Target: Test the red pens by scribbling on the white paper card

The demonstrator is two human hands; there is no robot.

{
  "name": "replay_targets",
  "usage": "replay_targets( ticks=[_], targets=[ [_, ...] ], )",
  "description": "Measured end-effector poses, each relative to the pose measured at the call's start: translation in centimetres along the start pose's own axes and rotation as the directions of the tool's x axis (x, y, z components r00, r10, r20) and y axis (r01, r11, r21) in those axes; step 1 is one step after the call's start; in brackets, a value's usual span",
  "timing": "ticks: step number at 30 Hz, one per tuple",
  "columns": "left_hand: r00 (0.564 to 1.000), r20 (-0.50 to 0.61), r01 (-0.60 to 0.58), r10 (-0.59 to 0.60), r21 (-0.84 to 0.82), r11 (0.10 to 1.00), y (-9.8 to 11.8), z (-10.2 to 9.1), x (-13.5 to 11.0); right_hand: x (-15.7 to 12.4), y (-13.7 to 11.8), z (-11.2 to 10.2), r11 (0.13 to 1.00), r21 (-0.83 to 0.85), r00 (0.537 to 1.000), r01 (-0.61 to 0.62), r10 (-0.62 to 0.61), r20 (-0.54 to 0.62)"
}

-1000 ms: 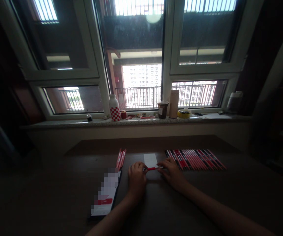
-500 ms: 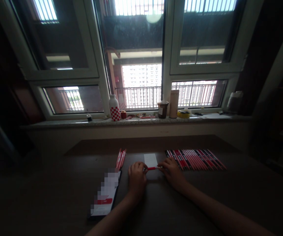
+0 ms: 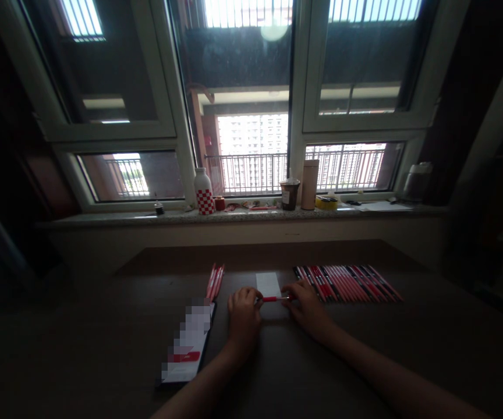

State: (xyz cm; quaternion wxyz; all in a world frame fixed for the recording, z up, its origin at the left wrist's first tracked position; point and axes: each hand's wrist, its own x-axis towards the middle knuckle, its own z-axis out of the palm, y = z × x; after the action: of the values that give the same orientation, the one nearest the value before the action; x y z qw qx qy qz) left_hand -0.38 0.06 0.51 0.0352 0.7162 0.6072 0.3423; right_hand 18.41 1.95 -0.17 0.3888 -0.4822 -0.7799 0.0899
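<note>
A slim red pen [image 3: 269, 299] lies level between my two hands, its right part paler and shiny. My left hand [image 3: 243, 314] pinches its left end. Around the right end curl the fingers of my right hand [image 3: 307, 305], with a bit of red showing among them. Just beyond the pen, a small white paper [image 3: 268, 284] rests flat on the table. To the right is a neat row of red, pink and black pens or pencils [image 3: 343, 283]; I cannot tell which. A few similar red ones [image 3: 215, 281] lie left of my left hand.
A long flat case or box [image 3: 188, 343], partly pixelated, lies by my left forearm on the dark table [image 3: 103, 343]. Behind the table, the windowsill [image 3: 173, 217] carries a checkered bottle [image 3: 204, 192], a dark drink cup [image 3: 289, 195], a tall tan flask [image 3: 310, 185] and yellow tape [image 3: 326, 202].
My right hand's fingertips have shifted slightly and parted a little, so more of the pen's right end shows. The left hand and the other things have stayed put.
</note>
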Motion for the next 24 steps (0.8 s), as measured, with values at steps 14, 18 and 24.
replay_targets(
  ticks=[14, 18, 24],
  targets=[
    [1.0, -0.007, -0.004, 0.004, -0.005, 1.0, 0.0, 0.01, 0.01, 0.11, 0.12, 0.16, 0.995, -0.059, 0.996, 0.086, -0.085, 0.015],
    [1.0, -0.01, -0.004, 0.004, 0.003, 1.0, -0.09, 0.12, 0.01, 0.1, -0.19, -0.09, 0.999, -0.031, 0.999, 0.03, -0.029, 0.014],
    [1.0, -0.009, -0.007, 0.007, 0.007, 1.0, -0.1, 0.15, -0.01, 0.1, -0.25, -0.1, 0.998, -0.041, 0.999, 0.053, -0.052, 0.012]
  ],
)
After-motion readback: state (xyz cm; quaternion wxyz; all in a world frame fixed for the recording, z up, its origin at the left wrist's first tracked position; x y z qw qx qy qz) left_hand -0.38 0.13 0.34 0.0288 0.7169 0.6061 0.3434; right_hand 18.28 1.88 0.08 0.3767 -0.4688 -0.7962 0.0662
